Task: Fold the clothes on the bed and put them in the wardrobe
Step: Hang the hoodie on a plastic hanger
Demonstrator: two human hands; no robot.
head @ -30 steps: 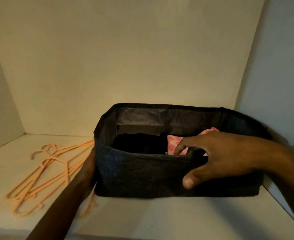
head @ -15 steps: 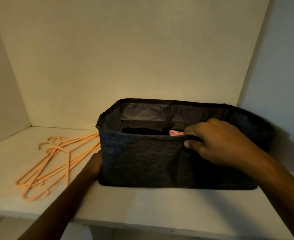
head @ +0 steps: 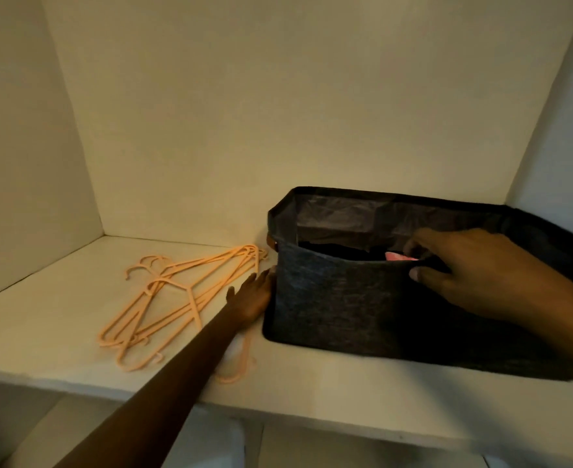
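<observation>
A dark grey fabric storage bin (head: 339, 305) stands on the white wardrobe shelf (head: 312, 393), toward the right. Inside it lie dark clothes and a folded pink patterned cloth (head: 398, 256), of which only a sliver shows. My right hand (head: 474, 271) grips the bin's front rim, fingers inside and thumb outside. My left hand (head: 253, 295) presses flat against the bin's left side, fingers straight.
Several orange plastic hangers (head: 173, 298) lie in a loose pile on the left half of the shelf, one hook reaching under my left forearm. White wardrobe walls close the space at the back, left and right. The shelf's front edge runs below.
The bin has slid back and to the right on the shelf with both hands on it. My right hand went from reaching inside to gripping the front rim.
</observation>
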